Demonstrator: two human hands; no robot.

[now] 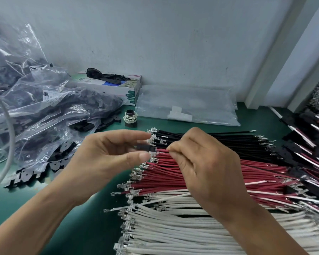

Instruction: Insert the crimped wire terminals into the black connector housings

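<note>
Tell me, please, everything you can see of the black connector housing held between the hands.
The black connector housing is a small dark block, plastic by its look, blurred and partly hidden. The left hand pinches it between thumb and fingers, above the wire bundles. A red wire enters its right end, pinched by the right hand. Its cavities cannot be made out.

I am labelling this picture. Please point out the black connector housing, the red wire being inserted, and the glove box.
black connector housing (145,148), head view, its side face.
red wire (162,150), head view, its insulation.
glove box (131,89), head view, its top.
</note>
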